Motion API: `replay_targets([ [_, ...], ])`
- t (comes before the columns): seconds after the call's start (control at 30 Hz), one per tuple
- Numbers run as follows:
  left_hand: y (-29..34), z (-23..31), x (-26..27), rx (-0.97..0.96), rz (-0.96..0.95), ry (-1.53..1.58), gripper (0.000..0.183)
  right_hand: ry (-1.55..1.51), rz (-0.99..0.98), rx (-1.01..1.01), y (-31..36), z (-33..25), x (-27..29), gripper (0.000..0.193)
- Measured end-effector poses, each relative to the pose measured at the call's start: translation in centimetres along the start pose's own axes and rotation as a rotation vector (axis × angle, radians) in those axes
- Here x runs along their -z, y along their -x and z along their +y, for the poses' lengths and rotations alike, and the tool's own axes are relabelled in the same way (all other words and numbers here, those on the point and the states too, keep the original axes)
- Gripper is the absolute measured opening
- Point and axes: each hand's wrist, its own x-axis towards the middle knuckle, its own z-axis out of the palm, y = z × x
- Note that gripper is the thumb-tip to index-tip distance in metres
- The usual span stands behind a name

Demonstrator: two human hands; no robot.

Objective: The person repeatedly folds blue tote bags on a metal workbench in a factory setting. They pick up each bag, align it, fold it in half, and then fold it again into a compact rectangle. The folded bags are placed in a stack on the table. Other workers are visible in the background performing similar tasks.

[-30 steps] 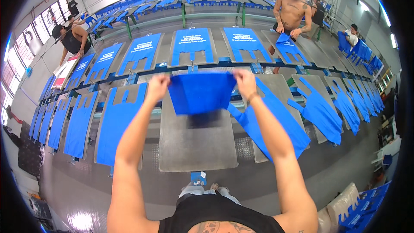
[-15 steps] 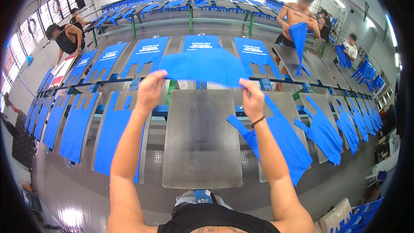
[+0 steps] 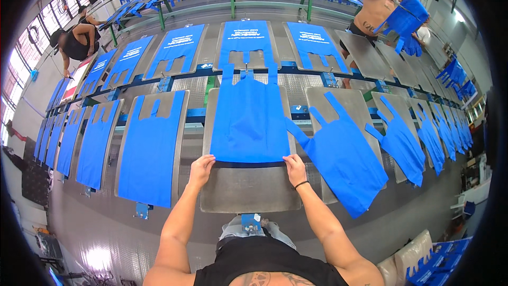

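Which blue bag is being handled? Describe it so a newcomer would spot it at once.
In the nearer row, find the grey board directly in front of the person's black top. Over its far part spreads the plain blue bag, handles pointing away. Alone in that row, it has the left hand and right hand pinching its near corners.

hands (image 3: pixel 201 170) pinch blue bag (image 3: pixel 247 122) nr corners | grey bd (image 3: pixel 248 188) under | sim. bags (image 3: pixel 150 153) L+R

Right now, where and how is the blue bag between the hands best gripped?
Likely by pinching the blue bag at both near corners, coming from the near side: its edge there is straight and spread out, while the handles point away.
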Motion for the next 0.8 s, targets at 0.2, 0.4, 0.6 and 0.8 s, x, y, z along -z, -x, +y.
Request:
replay_targets([
  [0.2, 5.6, 1.3, -0.1, 0.026, 0.028, -0.011, 0.013, 0.057, 0.007, 0.041, 3.9, -1.8, 1.8, 0.011],
  [0.4, 9.3, 1.8, 0.2, 0.007, 0.041, -0.042, 0.013, 0.092, -0.009, 0.042, 6.9, -3.5, 3.4, 0.015],
  [0.6, 11.9, 1.7, 0.2, -0.008, 0.067, -0.107, 0.014, 0.123, -0.003, 0.077, 9.6, -3.8, 3.8, 0.016],
  [0.8, 13.6, 2.6, 0.6, -0.050, 0.054, -0.159, 0.012, 0.117, 0.024, 0.092, 11.3, -4.2, 4.3, 0.017],
])
